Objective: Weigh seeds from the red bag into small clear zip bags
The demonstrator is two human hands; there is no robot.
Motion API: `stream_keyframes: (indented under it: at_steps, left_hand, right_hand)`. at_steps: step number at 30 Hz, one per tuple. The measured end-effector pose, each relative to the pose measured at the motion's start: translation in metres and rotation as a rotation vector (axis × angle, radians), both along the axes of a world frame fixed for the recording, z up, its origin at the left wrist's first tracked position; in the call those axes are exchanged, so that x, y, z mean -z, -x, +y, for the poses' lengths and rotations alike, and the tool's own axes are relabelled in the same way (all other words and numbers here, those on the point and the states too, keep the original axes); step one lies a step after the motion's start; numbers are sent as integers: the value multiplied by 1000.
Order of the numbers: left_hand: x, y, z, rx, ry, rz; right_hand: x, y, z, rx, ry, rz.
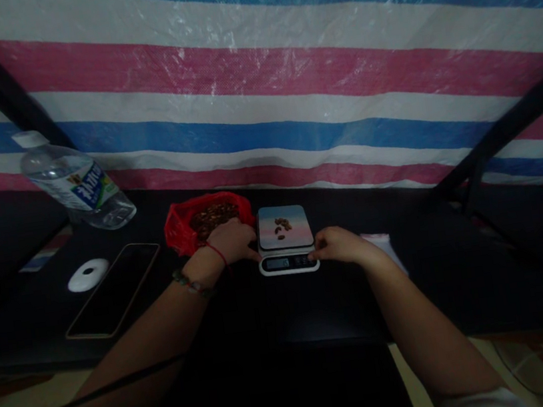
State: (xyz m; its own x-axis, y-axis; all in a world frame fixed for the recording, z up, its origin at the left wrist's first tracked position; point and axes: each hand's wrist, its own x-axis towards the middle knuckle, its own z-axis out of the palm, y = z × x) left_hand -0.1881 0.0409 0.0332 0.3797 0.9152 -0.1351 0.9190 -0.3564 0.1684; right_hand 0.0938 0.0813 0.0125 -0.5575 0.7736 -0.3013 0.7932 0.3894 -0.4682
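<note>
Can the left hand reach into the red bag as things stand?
Probably yes: the left hand rests beside the scale, right against the red bag, whose top lies open with nothing between.

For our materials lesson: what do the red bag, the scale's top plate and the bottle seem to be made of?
Red bag: thin plastic film, probably; it crumples and glints.
Scale's top plate: glossy, perhaps glass or printed plastic; it shows a smooth sheen.
Bottle: clear plastic, see-through, with a white cap.
</note>
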Motion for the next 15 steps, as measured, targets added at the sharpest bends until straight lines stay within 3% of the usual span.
stream_keyframes:
  at_steps: [3, 15]
  left_hand:
    - [-5, -4, -2, -39, 50, 134]
    - [-10, -10, -3, -33, 103, 206]
  right_hand:
    - [0, 1, -1, -3, -12, -15]
    - [4, 2, 1, 7, 4, -45]
